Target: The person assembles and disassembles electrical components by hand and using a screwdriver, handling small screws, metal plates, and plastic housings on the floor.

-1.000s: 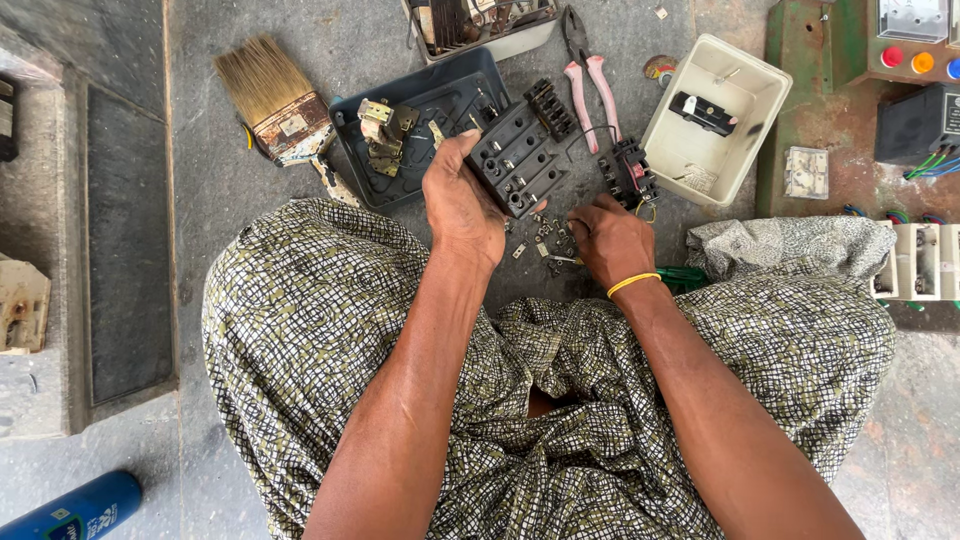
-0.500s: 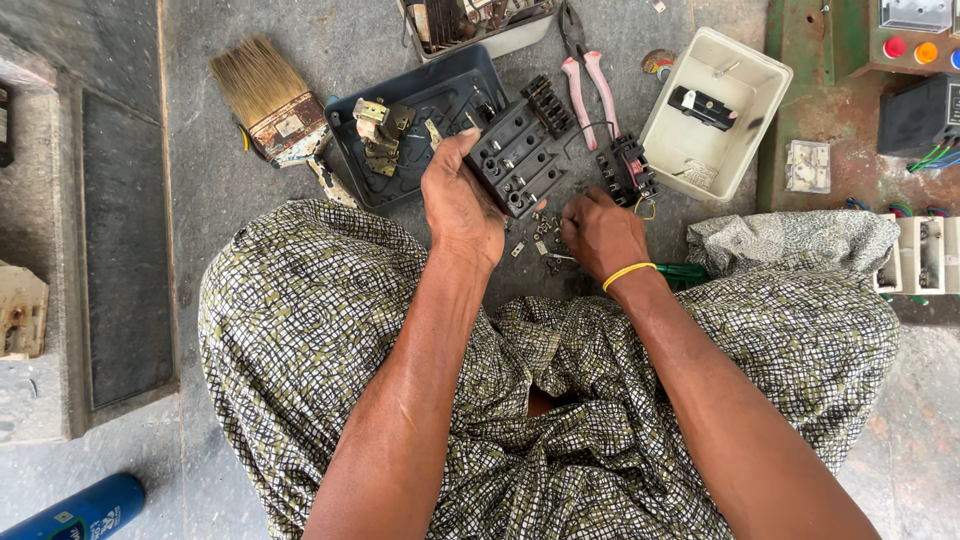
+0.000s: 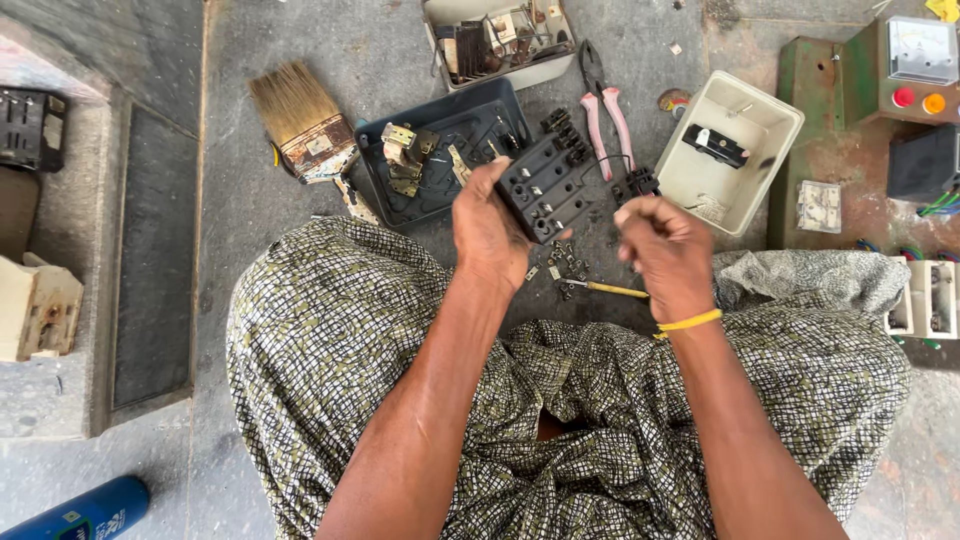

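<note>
We hold the black terminal block (image 3: 548, 185) up off the floor in our left hand (image 3: 488, 232), fingers wrapped round its near-left edge and its face tilted toward us, likely so the screw holes catch the light. Our right hand (image 3: 665, 245) hovers just to the right of it, curled into a loose fist; it may be pinching something small, but we cannot tell what, if anything. Below the block, on the bare concrete between our knees, small screws (image 3: 566, 262) lie scattered beside a yellow-handled screwdriver (image 3: 605, 289), near enough to grab. Farther off, a dark blue tray (image 3: 492, 108) keeps brass contacts (image 3: 405, 160) together, and the pink-handled pliers (image 3: 605, 118) rest to its right. A cream plastic box (image 3: 735, 150) sits far right with one black part in it. Far left of the tray lies a worn paintbrush (image 3: 300, 122), bristles pointing away.
</note>
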